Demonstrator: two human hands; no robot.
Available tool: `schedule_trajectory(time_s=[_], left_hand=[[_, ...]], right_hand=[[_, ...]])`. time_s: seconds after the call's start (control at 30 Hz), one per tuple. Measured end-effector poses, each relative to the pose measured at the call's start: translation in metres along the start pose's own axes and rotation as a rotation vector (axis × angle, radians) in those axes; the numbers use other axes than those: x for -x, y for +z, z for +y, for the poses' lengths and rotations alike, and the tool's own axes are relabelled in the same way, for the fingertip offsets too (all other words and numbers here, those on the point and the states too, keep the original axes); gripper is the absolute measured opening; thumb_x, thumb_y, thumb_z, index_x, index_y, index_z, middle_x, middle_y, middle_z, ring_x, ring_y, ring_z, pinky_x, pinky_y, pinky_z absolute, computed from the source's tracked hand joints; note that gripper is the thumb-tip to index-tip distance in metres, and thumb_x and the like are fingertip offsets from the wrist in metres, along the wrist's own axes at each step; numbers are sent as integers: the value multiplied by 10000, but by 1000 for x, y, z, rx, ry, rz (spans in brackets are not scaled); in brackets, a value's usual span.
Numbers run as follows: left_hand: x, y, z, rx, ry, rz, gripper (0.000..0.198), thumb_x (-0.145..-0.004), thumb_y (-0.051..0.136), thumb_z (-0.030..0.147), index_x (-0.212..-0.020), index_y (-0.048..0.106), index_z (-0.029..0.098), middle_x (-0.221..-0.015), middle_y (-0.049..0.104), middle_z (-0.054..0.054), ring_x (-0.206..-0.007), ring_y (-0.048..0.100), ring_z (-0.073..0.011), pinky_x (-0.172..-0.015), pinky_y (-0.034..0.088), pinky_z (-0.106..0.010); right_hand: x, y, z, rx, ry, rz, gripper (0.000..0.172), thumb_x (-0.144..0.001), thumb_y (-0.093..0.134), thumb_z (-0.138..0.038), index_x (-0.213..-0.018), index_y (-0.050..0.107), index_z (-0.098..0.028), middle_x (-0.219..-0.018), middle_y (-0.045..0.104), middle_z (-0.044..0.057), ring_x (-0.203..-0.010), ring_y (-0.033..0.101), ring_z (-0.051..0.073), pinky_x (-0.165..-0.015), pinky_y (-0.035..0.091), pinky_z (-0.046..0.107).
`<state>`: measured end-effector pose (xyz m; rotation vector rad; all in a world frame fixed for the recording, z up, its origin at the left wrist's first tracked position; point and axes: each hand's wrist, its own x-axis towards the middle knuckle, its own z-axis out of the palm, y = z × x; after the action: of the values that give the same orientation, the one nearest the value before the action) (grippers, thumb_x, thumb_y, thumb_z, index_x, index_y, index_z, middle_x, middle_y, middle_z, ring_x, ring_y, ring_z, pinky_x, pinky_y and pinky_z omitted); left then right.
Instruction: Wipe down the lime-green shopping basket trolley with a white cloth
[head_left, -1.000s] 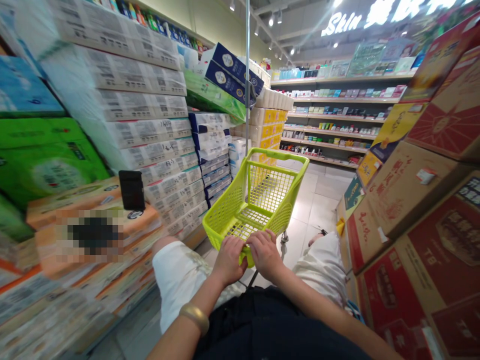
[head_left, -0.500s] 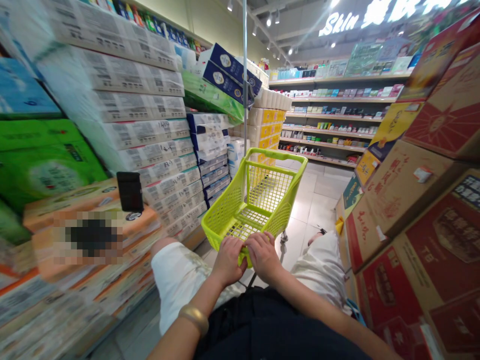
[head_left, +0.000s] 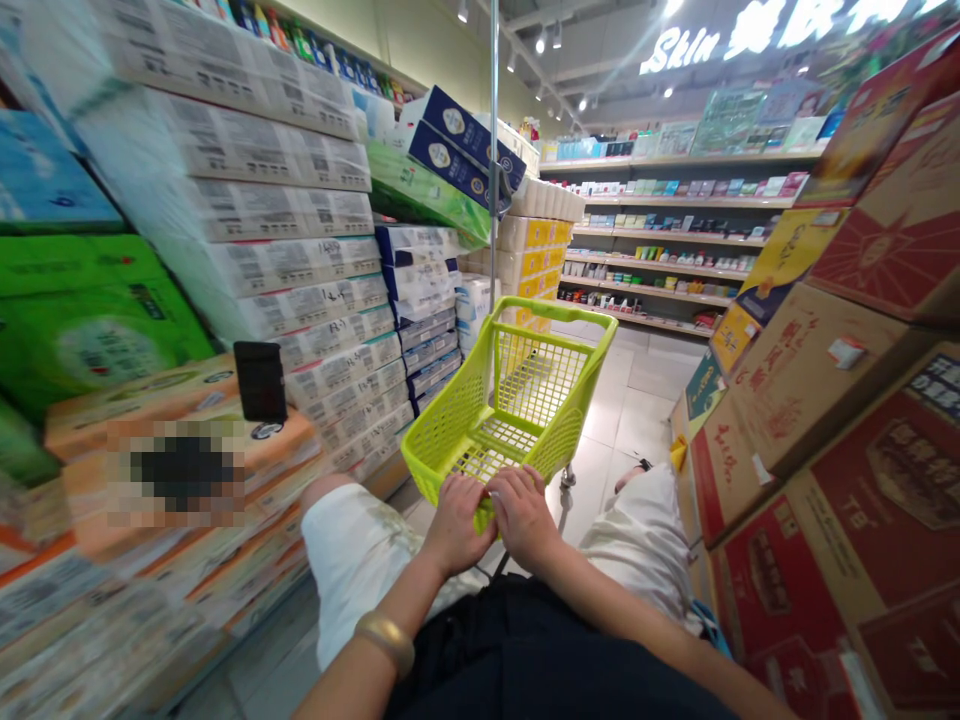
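Note:
In front of me stands a lime-green plastic shopping cart (head_left: 450,425) with a mesh basket, tilted in my view. Nothing shows inside its basket. My left hand (head_left: 461,520) has its fingers bent over the cart's near rim, and a gold-coloured bangle circles that wrist. Right beside it, my right hand (head_left: 523,515) is curled over the same rim, the two hands touching or nearly so. Both palms and the undersides of the fingers are hidden. The cart's near edge sits between my knees, which are in white shorts.
White-wrapped packs (head_left: 300,215) rise in a tall stack on the left. A black upright phone-like object (head_left: 260,382) rests on orange packs (head_left: 292,440). Red and brown cartons (head_left: 795,370) line the right. A metal pole (head_left: 494,150) stands behind the cart; stocked shelves (head_left: 660,200) are farther back.
Almost nothing differs. The view has shifted very slightly; both hands keep the same place on the cart's rim.

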<state>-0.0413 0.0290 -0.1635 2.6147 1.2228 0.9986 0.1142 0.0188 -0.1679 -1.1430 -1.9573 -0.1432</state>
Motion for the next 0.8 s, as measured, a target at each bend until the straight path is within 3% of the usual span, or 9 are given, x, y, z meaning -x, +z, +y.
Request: schedule_trajectory(time_s=[0.13, 0.27, 0.37, 0.5, 0.6, 0.8], left_hand=[[1, -1, 0, 1, -16, 3, 157, -786, 547, 359, -831, 523, 210, -840, 586, -60, -858, 549, -240, -917, 431, -463], [2, -2, 2, 12, -28, 6, 161, -779, 552, 366, -797, 512, 210, -813, 578, -48, -844, 533, -233, -907, 427, -457], [3, -1, 2, 20, -27, 14, 170, -793, 536, 374, -777, 508, 208, -793, 570, -41, -823, 523, -224, -891, 424, -445], [4, -5, 2, 33, -30, 22, 201, -828, 503, 390, -741, 496, 209, -784, 573, -40, -818, 515, -216, -852, 421, -414], [5, -9, 1, 49, -31, 24, 254, -855, 462, 420, -716, 483, 209, -758, 567, -35, -799, 506, -210, -824, 414, -400], [6, -11, -5, 78, -58, 36, 316, -881, 393, 428, -660, 459, 213, -701, 537, -25, -783, 491, -203, -818, 391, -390]], right_hand=[[-1, -4, 6, 21, -35, -14, 184, -916, 460, -144, -981, 593, -253, -969, 670, 8, -1078, 554, 172, -1083, 195, 375], [-10, -8, 23, 46, 66, 63, 178, -927, 448, -149, -973, 593, -241, -974, 662, 25, -1046, 560, 182, -1072, 206, 383], [-8, -6, 17, 39, 105, 67, 187, -919, 445, -145, -965, 599, -240, -976, 656, 30, -1040, 552, 184, -1059, 233, 371], [-1, -4, 0, 6, 9, 4, 186, -902, 467, -132, -954, 606, -244, -961, 660, 9, -1050, 549, 162, -1064, 211, 348], [-3, -8, 2, 7, -50, -11, 166, -918, 476, -153, -953, 608, -247, -940, 669, -4, -1059, 553, 158, -1078, 170, 353], [-16, -14, 24, 42, 87, 70, 183, -939, 448, -164, -950, 612, -244, -954, 665, 14, -1027, 560, 171, -1073, 179, 371]])
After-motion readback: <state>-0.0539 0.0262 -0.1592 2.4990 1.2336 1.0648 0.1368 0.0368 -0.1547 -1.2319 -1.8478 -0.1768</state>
